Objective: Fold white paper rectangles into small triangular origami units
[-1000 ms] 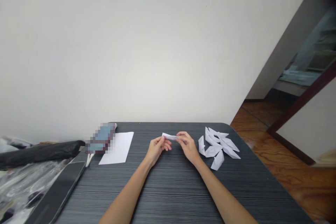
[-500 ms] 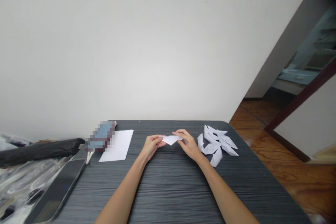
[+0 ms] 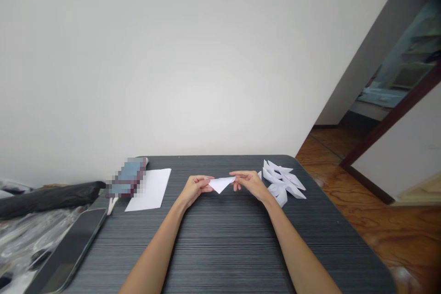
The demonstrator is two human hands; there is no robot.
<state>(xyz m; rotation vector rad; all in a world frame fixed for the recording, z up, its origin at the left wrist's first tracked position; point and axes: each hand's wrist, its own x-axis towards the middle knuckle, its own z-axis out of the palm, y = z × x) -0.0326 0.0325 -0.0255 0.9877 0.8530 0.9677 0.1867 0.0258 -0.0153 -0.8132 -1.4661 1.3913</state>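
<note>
At the middle of the dark, striped bench [image 3: 223, 239], you held a small piece of folded white paper [image 3: 220, 184] between both hands, just above the surface. Your left hand [image 3: 195, 187] pinched its left end, fingers drawn in narrow around the edge. Your right hand [image 3: 250, 183] pinched the right end in much the same way, fingers curled over the top. A second earlier the paper had shown as a thin, flat strip stretched between your fingertips. By this moment it showed as a broad triangle with its point hanging down toward you, so it had been turned or opened out in your grip. The folding looked to be midway rather than finished. Just to the right of your right hand lay a loose pile of folded paper pieces [image 3: 284, 180], white and pointed, touching one another, the nearest just beside your wrist. To the left, well apart from your hands, a flat white sheet [image 3: 149, 189] lay on the bench beside a blurred-out blue object [image 3: 127, 183]. Nearer you, at the left edge, lay a dark phone [image 3: 67, 252], screen up. A long black bundle [image 3: 51, 195] and crinkled clear plastic [image 3: 17, 243] lay beyond it. A plain pale wall filled the view behind.
</note>
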